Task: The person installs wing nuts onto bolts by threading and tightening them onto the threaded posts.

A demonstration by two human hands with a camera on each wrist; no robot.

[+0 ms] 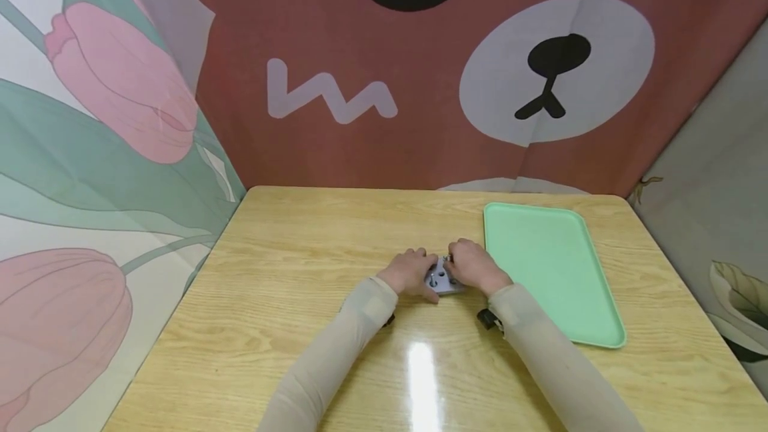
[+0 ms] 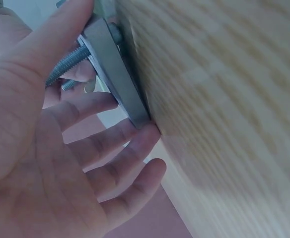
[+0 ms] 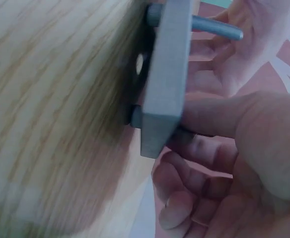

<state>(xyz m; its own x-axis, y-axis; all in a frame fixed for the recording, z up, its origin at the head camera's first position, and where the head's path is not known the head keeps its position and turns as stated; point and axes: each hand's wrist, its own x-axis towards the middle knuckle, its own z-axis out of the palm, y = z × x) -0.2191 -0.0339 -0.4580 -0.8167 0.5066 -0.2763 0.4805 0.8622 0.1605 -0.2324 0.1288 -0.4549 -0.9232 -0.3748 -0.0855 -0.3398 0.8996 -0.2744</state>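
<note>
A grey metal plate [image 1: 441, 279] with round holes lies low over the wooden table, bolt heads [image 3: 155, 15] showing beneath it. Threaded bolts [image 2: 68, 64] stick up through its upper face. My left hand [image 1: 411, 272] grips the plate's left side, thumb on the near edge and fingers [image 2: 147, 136] at the far edge. At the right side, my right hand [image 1: 477, 265] has thumb and curled fingers pinched round a bolt end above the plate. Those fingers mostly cover that end, and I cannot tell whether a nut sits on it.
A mint-green tray [image 1: 543, 265] lies on the right part of the wooden table [image 1: 288, 252], close to my right forearm. Behind the table hangs a red cloth [image 1: 420, 145] with a bear print. Floral cloth [image 1: 120, 212] hangs at the left.
</note>
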